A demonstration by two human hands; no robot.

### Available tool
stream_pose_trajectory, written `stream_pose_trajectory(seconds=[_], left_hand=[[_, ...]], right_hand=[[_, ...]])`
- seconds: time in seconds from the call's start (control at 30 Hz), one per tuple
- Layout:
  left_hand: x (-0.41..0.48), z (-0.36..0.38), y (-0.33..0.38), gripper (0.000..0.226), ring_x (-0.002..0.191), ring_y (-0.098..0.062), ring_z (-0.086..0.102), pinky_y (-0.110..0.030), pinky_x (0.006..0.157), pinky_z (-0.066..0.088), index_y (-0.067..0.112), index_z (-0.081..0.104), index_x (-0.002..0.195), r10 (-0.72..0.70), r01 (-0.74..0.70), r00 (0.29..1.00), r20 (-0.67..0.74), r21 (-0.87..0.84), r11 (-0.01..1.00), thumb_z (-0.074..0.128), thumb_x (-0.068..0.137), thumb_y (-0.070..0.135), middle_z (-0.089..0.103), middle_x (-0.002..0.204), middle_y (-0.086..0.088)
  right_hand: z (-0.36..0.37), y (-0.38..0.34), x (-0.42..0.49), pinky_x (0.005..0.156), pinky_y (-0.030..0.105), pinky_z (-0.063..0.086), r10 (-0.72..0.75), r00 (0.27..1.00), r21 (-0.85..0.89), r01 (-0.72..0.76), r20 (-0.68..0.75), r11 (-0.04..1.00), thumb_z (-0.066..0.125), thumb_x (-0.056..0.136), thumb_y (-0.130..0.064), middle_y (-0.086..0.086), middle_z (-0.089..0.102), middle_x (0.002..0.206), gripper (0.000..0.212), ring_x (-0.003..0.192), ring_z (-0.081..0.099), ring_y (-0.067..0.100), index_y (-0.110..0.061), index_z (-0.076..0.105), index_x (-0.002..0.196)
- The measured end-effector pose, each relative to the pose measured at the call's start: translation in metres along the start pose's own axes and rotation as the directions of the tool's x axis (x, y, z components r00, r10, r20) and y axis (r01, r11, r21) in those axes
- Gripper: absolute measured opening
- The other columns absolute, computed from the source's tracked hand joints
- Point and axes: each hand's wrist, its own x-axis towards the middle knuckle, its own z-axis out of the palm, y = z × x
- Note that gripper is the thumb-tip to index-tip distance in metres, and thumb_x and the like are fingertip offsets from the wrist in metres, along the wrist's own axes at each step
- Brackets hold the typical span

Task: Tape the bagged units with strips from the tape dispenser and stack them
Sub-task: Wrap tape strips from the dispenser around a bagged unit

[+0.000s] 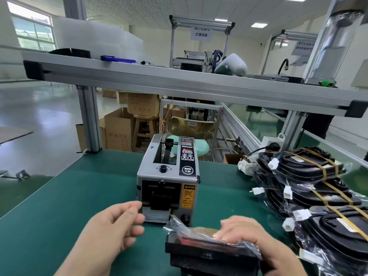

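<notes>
Holding a bagged unit (211, 253) in the right hand (256, 242), fingers (233, 234) laid over its top.
The left hand (119, 226), just left of it, hangs loosely curled, thumb and forefinger apart, at the outlet of the tape dispenser (169, 176) beyond both hands; taped units (318, 188) pile right of the right hand.

Green mat (59, 206), grey tape dispenser (169, 176), black bagged units (310, 188), tan strips (318, 166)
</notes>
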Motion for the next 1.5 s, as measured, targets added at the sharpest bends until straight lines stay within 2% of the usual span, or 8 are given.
stream_pose_trajectory(seconds=[0.03,0.1,0.13,0.2,0.27,0.47,0.7,1.5], left_hand=[[0.006,-0.004,-0.003,0.015,0.055,-0.019,0.048,-0.013,0.032,0.039,-0.003,0.061,0.095,-0.072,0.071,0.997,-0.042,-0.021,0.997,0.05,0.096,0.006,0.058,0.066,-0.01],[0.015,-0.01,-0.009,0.017,0.047,-0.014,0.05,-0.014,0.034,0.04,-0.005,0.065,0.096,-0.111,0.112,0.989,-0.095,0.003,0.994,0.057,0.092,0.01,0.06,0.059,-0.005],[0.018,-0.008,-0.01,0.018,0.044,-0.01,0.051,-0.015,0.035,0.041,-0.004,0.067,0.097,-0.13,0.132,0.985,-0.11,0.004,0.991,0.061,0.09,0.012,0.061,0.057,-0.003],[0.025,-0.007,-0.013,0.017,0.041,-0.007,0.052,-0.015,0.036,0.041,0.0,0.068,0.095,-0.173,0.173,0.983,-0.061,-0.006,0.985,0.064,0.087,0.015,0.061,0.056,-0.001],[0.029,0.001,-0.011,0.014,0.04,-0.005,0.052,-0.016,0.035,0.04,0.003,0.069,0.092,-0.214,0.214,0.976,-0.044,0.001,0.977,0.065,0.086,0.015,0.061,0.055,0.0],[0.039,0.021,-0.002,0.009,0.035,-0.004,0.053,-0.012,0.033,0.041,0.004,0.065,0.086,-0.247,0.24,0.967,-0.06,-0.097,0.966,0.061,0.091,0.01,0.062,0.049,0.0],[0.046,0.032,0.002,0.013,0.035,-0.004,0.058,-0.012,0.032,0.042,-0.001,0.058,0.088,-0.238,0.226,0.967,-0.095,-0.119,0.967,0.053,0.096,0.008,0.065,0.047,-0.003],[0.055,0.034,0.0,0.012,0.036,-0.008,0.06,-0.011,0.031,0.038,0.005,0.059,0.087,-0.183,0.196,0.967,-0.179,0.058,0.979,0.064,0.09,0.016,0.067,0.05,-0.003]], right_hand=[[-0.009,0.001,0.008,0.074,0.0,0.042,0.034,0.996,0.088,-0.028,-0.076,0.996,0.071,0.076,-0.048,-0.035,0.065,0.075,0.028,0.076,0.059,-0.02,-0.027,0.066,0.059],[-0.003,0.001,0.014,0.086,0.011,0.047,-0.106,0.961,0.062,0.125,-0.255,0.99,0.054,0.088,-0.056,-0.032,0.063,0.107,0.029,0.099,0.06,-0.011,-0.029,0.063,0.09],[-0.001,-0.001,0.009,0.087,0.021,0.051,-0.174,0.945,0.065,0.199,-0.278,0.978,0.054,0.089,-0.054,-0.023,0.064,0.111,0.029,0.102,0.063,0.0,-0.028,0.061,0.099],[0.0,-0.008,0.001,0.083,0.032,0.054,-0.152,0.888,0.053,0.193,-0.434,0.98,0.069,0.081,-0.051,-0.009,0.068,0.106,0.037,0.099,0.067,0.016,-0.026,0.064,0.106],[0.003,-0.016,-0.004,0.084,0.027,0.053,-0.094,0.862,0.078,0.153,-0.498,0.985,0.081,0.07,-0.041,-0.005,0.069,0.102,0.039,0.099,0.066,0.018,-0.027,0.066,0.103],[0.011,-0.015,-0.008,0.076,0.024,0.055,-0.071,0.852,0.119,0.154,-0.519,0.981,0.087,0.055,-0.015,-0.002,0.069,0.099,0.048,0.091,0.068,0.017,-0.027,0.069,0.097],[0.012,-0.02,-0.007,0.074,0.026,0.056,-0.044,0.835,0.116,0.128,-0.549,0.985,0.085,0.055,-0.018,-0.004,0.069,0.099,0.047,0.088,0.068,0.018,-0.028,0.068,0.097],[0.013,-0.019,-0.009,0.075,0.022,0.054,-0.024,0.828,0.113,0.105,-0.56,0.988,0.085,0.054,-0.014,-0.002,0.069,0.099,0.051,0.089,0.067,0.017,-0.029,0.067,0.1]])
